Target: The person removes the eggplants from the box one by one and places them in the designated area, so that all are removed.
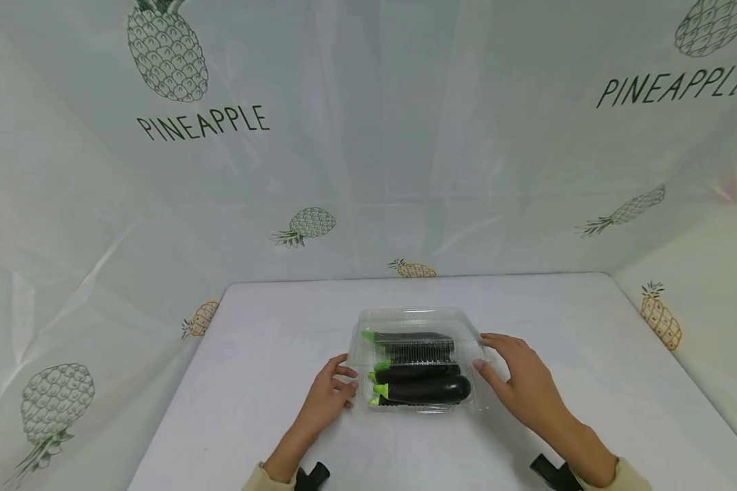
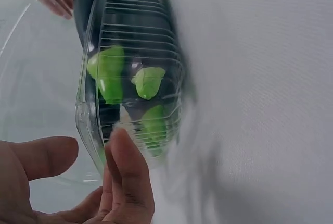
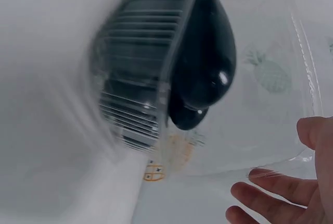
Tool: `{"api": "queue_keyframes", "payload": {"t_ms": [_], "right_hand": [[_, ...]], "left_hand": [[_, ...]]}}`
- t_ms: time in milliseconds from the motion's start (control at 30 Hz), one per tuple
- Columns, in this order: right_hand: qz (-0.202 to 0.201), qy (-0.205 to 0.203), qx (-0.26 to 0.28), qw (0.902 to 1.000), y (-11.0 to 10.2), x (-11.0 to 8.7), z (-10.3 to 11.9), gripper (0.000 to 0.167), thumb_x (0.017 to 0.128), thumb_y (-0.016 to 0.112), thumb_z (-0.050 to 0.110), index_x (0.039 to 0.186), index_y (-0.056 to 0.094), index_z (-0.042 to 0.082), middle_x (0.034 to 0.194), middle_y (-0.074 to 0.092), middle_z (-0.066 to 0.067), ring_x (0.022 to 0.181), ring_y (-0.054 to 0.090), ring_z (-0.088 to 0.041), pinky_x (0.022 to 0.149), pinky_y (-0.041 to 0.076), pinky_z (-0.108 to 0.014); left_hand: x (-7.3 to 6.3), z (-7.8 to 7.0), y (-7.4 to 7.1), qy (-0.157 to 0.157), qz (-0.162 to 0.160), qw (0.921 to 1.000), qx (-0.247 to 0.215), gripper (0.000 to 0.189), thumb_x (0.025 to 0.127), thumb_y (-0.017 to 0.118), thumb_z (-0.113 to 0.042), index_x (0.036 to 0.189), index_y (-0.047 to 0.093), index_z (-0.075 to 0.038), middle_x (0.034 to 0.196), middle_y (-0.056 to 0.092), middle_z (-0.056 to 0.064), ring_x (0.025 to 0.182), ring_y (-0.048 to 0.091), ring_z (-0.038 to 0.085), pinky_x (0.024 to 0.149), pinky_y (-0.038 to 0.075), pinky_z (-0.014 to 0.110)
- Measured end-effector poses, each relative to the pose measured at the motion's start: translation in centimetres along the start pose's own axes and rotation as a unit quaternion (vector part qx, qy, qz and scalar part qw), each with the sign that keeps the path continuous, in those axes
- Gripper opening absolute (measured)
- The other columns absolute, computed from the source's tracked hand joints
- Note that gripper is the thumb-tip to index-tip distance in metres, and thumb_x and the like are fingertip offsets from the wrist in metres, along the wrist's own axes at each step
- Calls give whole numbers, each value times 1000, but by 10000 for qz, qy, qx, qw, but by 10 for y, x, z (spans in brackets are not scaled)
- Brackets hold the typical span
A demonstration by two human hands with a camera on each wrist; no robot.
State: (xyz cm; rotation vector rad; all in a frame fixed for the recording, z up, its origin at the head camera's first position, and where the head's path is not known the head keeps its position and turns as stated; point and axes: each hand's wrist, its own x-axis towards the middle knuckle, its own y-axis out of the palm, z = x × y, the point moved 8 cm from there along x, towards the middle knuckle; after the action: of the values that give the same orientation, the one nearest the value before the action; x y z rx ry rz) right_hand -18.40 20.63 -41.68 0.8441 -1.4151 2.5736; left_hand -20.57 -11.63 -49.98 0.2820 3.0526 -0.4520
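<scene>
A clear plastic clamshell box (image 1: 417,409) lies on the white table with its lid (image 1: 368,320) raised at a slant. Several dark eggplants (image 1: 426,390) with bright green caps lie inside, and a black ridged area shows through the lid. My left hand (image 1: 327,402) is at the left side; in the left wrist view its fingertips (image 2: 125,153) meet the ribbed end wall, the thumb apart from them. My right hand (image 1: 525,382) holds the lid's right edge, with the thumb (image 3: 309,130) and fingers (image 3: 281,187) on either side of it.
The white table (image 1: 270,327) runs back to a pale curtain (image 1: 405,150) printed with pineapples and lettering, which also hangs on both sides. Black straps or mounts (image 1: 312,476) sit at the wrists below the pale sleeves.
</scene>
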Motion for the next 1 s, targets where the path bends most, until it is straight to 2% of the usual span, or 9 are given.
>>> {"api": "queue_keyframes", "payload": {"t_ms": [167, 333, 600, 867, 1000], "right_hand": [[144, 211, 265, 9993, -2, 9, -3, 40, 96, 77, 14, 133, 65, 1, 130, 69, -19, 122, 62, -43, 97, 54, -65], [226, 286, 476, 9982, -3, 18, -5, 41, 99, 74, 12, 137, 62, -1, 132, 67, -21, 124, 61, -44, 98, 53, -65], [345, 505, 814, 9948, -4, 32, -12, 45, 102, 70, 14, 138, 56, -8, 130, 64, -30, 123, 60, -49, 95, 53, -69], [270, 267, 1141, 9927, -2, 44, -18, 47, 101, 70, 9, 142, 54, -7, 135, 63, -26, 124, 59, -46, 100, 49, -69], [206, 45, 1268, 9917, -1, 50, -20, 51, 100, 70, 5, 147, 51, -3, 139, 63, -22, 122, 60, -42, 99, 49, -62]], "left_hand": [[6, 4, 0, -150, 139, 9987, -463, 54, 101, 63, 1, 149, 42, 12, 119, 62, 26, 79, 65, 20, 61, 62, 32], [11, 10, 1, -445, 207, 9961, -731, 54, 101, 63, 2, 151, 42, 9, 117, 61, 22, 78, 63, 16, 63, 61, 27], [14, 13, 2, -582, 341, 9920, -1067, 56, 99, 63, 6, 151, 42, 9, 115, 59, 20, 77, 63, 17, 64, 60, 26], [13, 12, 1, -611, 474, 9898, -1194, 56, 99, 63, 9, 150, 41, 9, 112, 58, 16, 76, 63, 16, 62, 59, 24], [12, 13, 1, -652, 536, 9890, -1212, 56, 98, 63, 9, 149, 40, 10, 111, 58, 15, 75, 62, 16, 60, 59, 24]]}}
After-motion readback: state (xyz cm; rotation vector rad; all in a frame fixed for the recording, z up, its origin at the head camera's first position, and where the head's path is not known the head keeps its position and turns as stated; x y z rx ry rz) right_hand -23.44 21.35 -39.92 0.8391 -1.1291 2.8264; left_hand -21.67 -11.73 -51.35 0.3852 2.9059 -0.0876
